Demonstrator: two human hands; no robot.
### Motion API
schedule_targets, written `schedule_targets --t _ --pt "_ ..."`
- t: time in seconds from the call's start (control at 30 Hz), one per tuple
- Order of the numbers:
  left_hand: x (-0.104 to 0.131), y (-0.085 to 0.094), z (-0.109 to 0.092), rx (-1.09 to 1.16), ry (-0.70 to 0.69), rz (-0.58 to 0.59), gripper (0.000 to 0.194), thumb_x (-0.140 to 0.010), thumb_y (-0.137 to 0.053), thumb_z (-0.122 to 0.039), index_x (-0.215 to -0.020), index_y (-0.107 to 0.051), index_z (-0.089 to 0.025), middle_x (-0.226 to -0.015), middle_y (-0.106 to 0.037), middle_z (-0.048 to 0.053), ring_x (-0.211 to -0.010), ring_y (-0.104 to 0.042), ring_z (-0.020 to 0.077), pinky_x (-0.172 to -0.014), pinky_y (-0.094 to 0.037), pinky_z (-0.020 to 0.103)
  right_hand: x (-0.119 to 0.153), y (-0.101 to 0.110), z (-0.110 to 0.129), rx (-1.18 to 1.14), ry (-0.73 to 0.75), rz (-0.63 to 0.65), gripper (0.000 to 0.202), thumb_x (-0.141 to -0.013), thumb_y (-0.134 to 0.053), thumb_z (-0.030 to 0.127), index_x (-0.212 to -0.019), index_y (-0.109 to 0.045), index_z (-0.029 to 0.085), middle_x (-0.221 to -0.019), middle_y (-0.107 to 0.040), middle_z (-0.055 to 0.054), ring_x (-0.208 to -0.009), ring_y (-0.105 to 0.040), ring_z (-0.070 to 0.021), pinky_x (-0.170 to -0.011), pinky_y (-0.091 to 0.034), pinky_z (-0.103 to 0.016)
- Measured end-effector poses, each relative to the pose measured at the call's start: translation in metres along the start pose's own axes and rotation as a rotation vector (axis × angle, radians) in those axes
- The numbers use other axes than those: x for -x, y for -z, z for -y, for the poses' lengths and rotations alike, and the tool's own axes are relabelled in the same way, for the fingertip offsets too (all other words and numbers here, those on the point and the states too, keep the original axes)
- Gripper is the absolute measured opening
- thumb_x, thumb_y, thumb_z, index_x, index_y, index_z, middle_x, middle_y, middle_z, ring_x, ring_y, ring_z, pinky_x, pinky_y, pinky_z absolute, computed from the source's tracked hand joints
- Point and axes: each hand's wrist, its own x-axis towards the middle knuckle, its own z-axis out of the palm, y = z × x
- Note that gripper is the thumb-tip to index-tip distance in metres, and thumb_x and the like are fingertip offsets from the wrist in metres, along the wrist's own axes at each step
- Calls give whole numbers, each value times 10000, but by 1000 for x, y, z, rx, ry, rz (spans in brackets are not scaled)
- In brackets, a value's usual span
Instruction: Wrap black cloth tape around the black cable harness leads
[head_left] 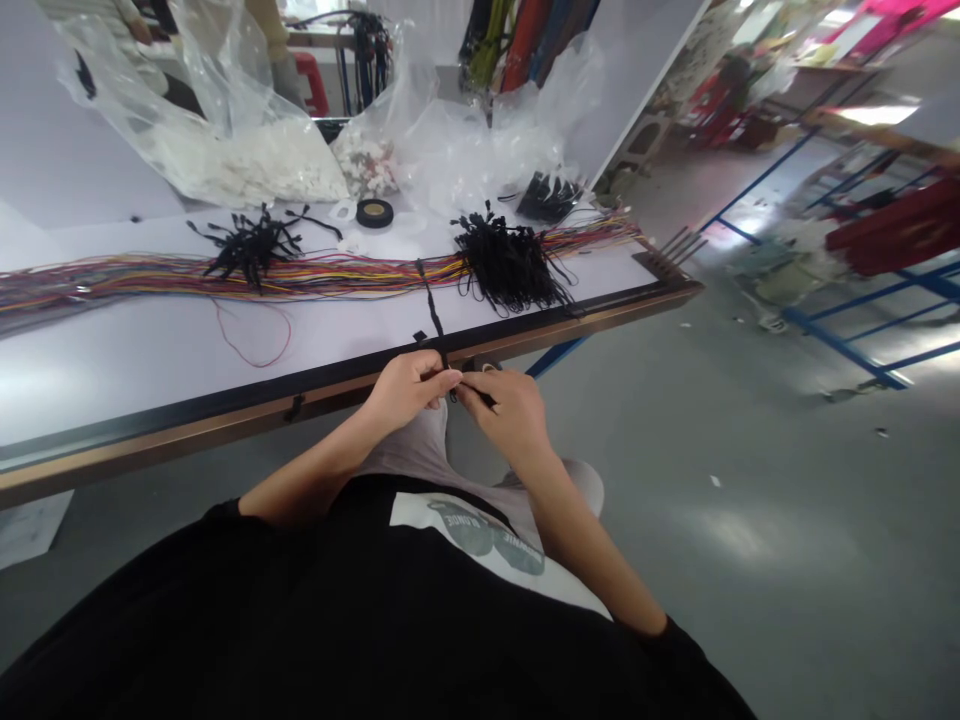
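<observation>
A thin black taped cable (432,303) runs from the wire bundle (337,275) over the table's front edge to my hands. My left hand (412,388) pinches its near end with thumb and fingers. Touching it on the right, my right hand (508,408) is closed too, with a small dark piece partly showing between its fingers; I cannot make out what it is. Black connector ends form one pile (256,243) on the left of the bundle and a larger pile (514,262) on the right.
Behind the wires lie a black tape roll (374,213), a plastic bag of white parts (247,160) and more clear bags (472,145). The table's brown front edge (330,398) borders my hands. Thin rods (684,245) stick out at the right corner.
</observation>
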Motion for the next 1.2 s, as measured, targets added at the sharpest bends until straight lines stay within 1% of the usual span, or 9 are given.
schedule_targets --t 0.1,0.2,0.33,0.5,0.7,0.77,0.93,1.07,1.2 --pt "-2 -3 4 159 25 55 178 -778 -574 -260 -651 -543 -140 -510 -580 -24 -486 -565 81 -533 -452 196 3 -6 -2 -234 -45 -81 196 -772 -531 263 -732 -720 226 -673 -671 -16 -636 -551 -148 -657 -371 -288" --pt "-3 -7 8 399 119 105 149 -797 -554 -266 -739 -568 -130 -595 -632 9 -536 -609 99 -580 -499 227 6 -13 -4 -561 -197 -147 164 -744 -535 258 -706 -687 208 -708 -667 -1 -645 -554 -137 -628 -397 -263" --pt "-2 -8 6 408 185 116 189 -804 -555 -272 -683 -538 -128 -566 -621 14 -496 -604 106 -548 -504 236 10 -17 -4 -726 -289 -131 146 -730 -556 283 -711 -670 194 -718 -663 3 -635 -548 -131 -595 -400 -251" --pt "3 -4 -6 244 149 168 23 -726 -571 -136 -745 -580 -127 -567 -631 -7 -558 -629 113 -589 -516 227 9 -8 -5 -528 -190 -98 153 -749 -572 315 -761 -684 211 -766 -683 -7 -699 -577 -154 -654 -412 -273" --pt "3 -8 -5 94 123 87 90 -642 -511 -89 -582 -558 -138 -467 -554 -41 -486 -585 96 -510 -472 184 7 -9 -16 -130 86 -115 159 -778 -568 287 -769 -718 239 -608 -608 -4 -605 -516 -151 -645 -358 -305" --pt "2 -11 -3 144 108 52 109 -610 -495 -71 -545 -552 -137 -447 -539 -47 -464 -564 86 -493 -454 174 8 -13 -18 -39 178 -180 172 -788 -559 280 -745 -720 239 -569 -555 0 -610 -500 -153 -653 -347 -309" --pt "3 -22 3 412 96 -34 99 -554 -467 -74 -532 -537 -141 -410 -528 -48 -396 -502 75 -443 -409 179 11 -23 -21 63 364 -463 201 -803 -524 238 -730 -712 236 -587 -503 -3 -671 -481 -158 -726 -340 -328" --pt "0 -32 12 608 133 -50 62 -540 -474 -105 -516 -507 -150 -376 -490 -45 -352 -447 72 -394 -354 187 10 -30 -21 121 341 -523 221 -781 -512 244 -675 -701 286 -567 -465 9 -646 -445 -151 -785 -314 -362" --pt "-1 -35 20 624 187 -33 49 -573 -475 -132 -539 -482 -166 -402 -474 -44 -359 -429 74 -393 -351 200 14 -30 -10 63 248 -401 237 -749 -498 253 -664 -705 330 -558 -449 -5 -647 -431 -167 -840 -288 -418"
